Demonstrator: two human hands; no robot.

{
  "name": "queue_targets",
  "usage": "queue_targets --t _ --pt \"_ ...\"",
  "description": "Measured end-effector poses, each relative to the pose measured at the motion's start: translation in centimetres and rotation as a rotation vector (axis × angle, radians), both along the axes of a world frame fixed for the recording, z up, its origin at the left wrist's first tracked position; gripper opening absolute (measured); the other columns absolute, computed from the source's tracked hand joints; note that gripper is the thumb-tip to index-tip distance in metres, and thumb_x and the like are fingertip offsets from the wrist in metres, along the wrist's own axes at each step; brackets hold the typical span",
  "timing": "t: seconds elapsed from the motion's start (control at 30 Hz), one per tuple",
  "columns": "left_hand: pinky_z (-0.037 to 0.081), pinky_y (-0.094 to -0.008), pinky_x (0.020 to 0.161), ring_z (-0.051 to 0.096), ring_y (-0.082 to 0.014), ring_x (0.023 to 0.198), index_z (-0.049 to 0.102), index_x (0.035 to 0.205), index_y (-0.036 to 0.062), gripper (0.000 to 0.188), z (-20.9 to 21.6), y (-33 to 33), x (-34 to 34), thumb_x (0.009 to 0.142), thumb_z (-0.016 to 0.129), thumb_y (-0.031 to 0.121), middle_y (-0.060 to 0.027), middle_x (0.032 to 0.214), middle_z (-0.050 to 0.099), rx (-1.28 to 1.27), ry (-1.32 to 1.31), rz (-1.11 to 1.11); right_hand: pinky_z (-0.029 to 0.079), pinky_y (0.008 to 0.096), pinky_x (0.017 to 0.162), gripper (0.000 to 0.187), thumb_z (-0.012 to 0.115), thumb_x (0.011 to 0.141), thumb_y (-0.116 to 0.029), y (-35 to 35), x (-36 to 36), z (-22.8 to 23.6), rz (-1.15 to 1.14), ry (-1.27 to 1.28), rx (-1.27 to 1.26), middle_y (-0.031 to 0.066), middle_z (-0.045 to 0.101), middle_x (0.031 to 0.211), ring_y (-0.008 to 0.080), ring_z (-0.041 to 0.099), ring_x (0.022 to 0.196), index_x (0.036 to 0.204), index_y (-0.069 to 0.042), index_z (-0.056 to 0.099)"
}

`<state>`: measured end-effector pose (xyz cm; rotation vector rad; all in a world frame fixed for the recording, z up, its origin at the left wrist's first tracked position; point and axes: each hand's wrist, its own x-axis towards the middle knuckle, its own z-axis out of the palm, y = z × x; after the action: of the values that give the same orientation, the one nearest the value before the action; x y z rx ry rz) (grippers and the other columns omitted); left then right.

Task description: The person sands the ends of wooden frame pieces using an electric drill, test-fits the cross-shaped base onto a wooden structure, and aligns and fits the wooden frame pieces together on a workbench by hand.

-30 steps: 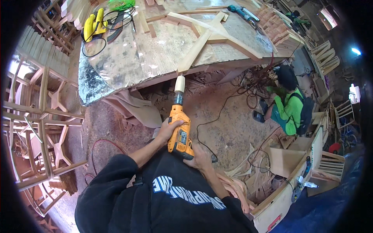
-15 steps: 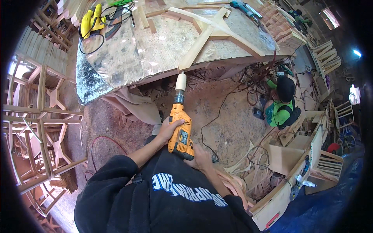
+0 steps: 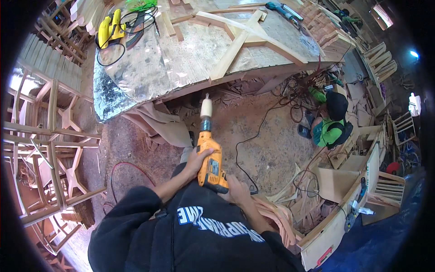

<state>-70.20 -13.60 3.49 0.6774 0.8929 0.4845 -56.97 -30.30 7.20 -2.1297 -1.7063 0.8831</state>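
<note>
Both my hands hold a yellow and black power drill (image 3: 215, 170) in front of my body. My left hand (image 3: 196, 162) wraps round the body of the drill from the left, thumb on top. My right hand (image 3: 238, 190) is closed at its rear, where the grip is mostly hidden. A pale wooden sleeve (image 3: 206, 108) sits beyond the chuck, with a short bit tip sticking out. That tip points toward the worktable (image 3: 136, 86) but stands apart from its edge. On the tabletop lies a crossed wooden frame (image 3: 233, 52), one leg end reaching the near edge.
A yellow corded power tool (image 3: 110, 29) and a teal tool (image 3: 283, 11) lie on the table. Stacked wood pieces (image 3: 324, 29) stand at its right. Chair frames (image 3: 52, 136) fill the left. A black cord (image 3: 247, 140) crosses the floor. A person (image 3: 333, 118) crouches at right.
The drill has drawn back from the leg end of the crossed frame at the table edge, its tip now apart and slightly left. Both hands keep their hold.
</note>
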Motion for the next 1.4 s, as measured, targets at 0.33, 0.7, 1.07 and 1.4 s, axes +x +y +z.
queue_targets --t 0.33,0.7,1.07,1.4 --pt "0.053 -0.0303 0.078 0.063 -0.0167 0.089 0.053 0.117 0.0002 0.041 3.7 7.7 -5.8 0.087 0.068 0.023 -0.0077 0.101 0.063 0.222 0.03 0.308 0.047 0.039 0.066 0.092 0.08 0.065 -0.041 11.2 0.8 -0.5 0.376 -0.097 0.299 0.0107 0.062 0.082 0.0291 0.061 0.067 0.14 -0.007 0.04" --pt "0.05 -0.0302 0.074 0.064 -0.0169 0.08 0.063 0.111 -0.0022 0.053 4.5 28.3 -13.0 0.093 0.055 0.047 -0.0116 0.092 0.068 0.534 0.69 0.035 0.044 0.0358 0.063 0.094 0.081 0.062 -0.037 30.0 -4.6 0.0 0.496 -0.09 0.484 0.0072 0.058 0.07 0.0248 0.058 0.063 0.139 0.0 0.041" --pt "0.044 -0.0366 0.089 0.054 -0.0313 0.102 0.048 0.134 -0.003 0.05 3.6 30.3 -13.0 0.092 0.06 0.021 -0.02 0.113 0.054 0.93 0.776 0.217 0.042 0.0367 0.067 0.098 0.081 0.062 -0.037 36.7 -6.6 -0.1 0.401 -0.128 0.308 0.007 0.059 0.076 0.0241 0.058 0.069 0.143 -0.005 0.037" --pt "0.034 -0.044 0.102 0.045 -0.0394 0.117 0.047 0.13 -0.0052 0.044 3.4 30.4 -11.0 0.093 0.055 0.017 -0.0248 0.124 0.05 0.999 1.027 0.309 0.044 0.0415 0.087 0.072 0.07 0.08 -0.041 40.8 -3.2 6.5 0.506 -0.138 0.187 0.0153 0.062 0.104 0.0299 0.062 0.098 0.138 -0.009 0.041"
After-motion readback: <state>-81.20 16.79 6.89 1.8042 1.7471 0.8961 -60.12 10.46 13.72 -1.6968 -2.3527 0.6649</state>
